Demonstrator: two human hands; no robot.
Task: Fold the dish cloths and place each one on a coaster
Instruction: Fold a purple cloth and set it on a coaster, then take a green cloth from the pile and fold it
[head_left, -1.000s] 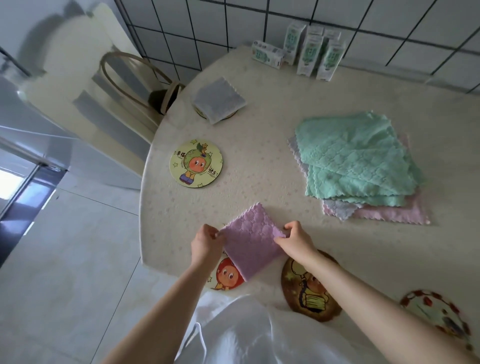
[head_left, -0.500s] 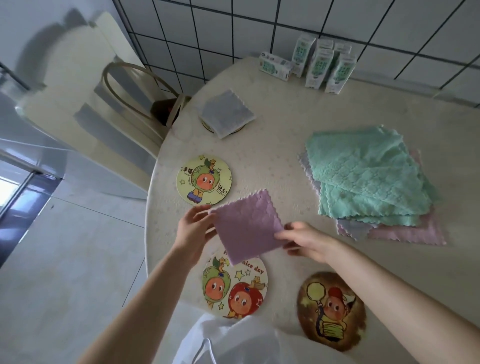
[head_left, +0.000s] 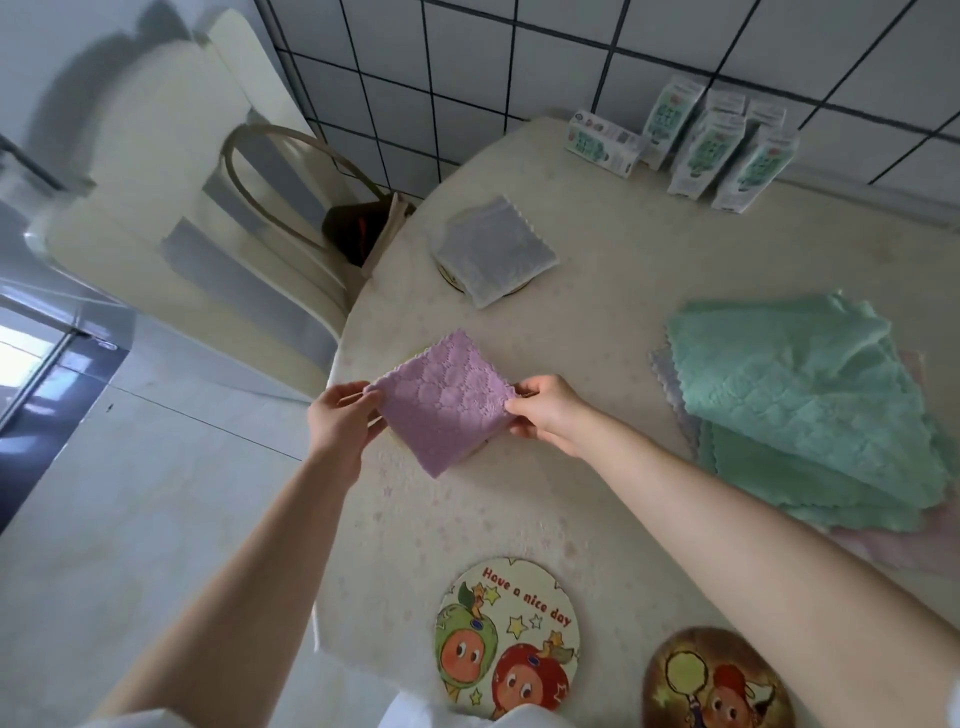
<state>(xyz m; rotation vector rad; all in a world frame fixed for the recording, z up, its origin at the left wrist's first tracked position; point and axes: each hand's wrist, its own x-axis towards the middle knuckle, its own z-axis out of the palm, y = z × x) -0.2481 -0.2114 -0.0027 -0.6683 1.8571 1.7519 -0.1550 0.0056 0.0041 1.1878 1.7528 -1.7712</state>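
Both hands pinch a folded purple cloth (head_left: 444, 401) by opposite corners, the left hand (head_left: 345, 418) on its left corner and the right hand (head_left: 545, 410) on its right, low over a mostly hidden coaster (head_left: 480, 448) near the table (head_left: 597, 332) edge. A grey cloth (head_left: 493, 249) lies on another coaster beyond.

Cloth stack (head_left: 810, 410) right of folded cloth (head_left: 447, 402).

Soft, even daylight, faint shadows, wide-angle bending at the edges, slight blur throughout.
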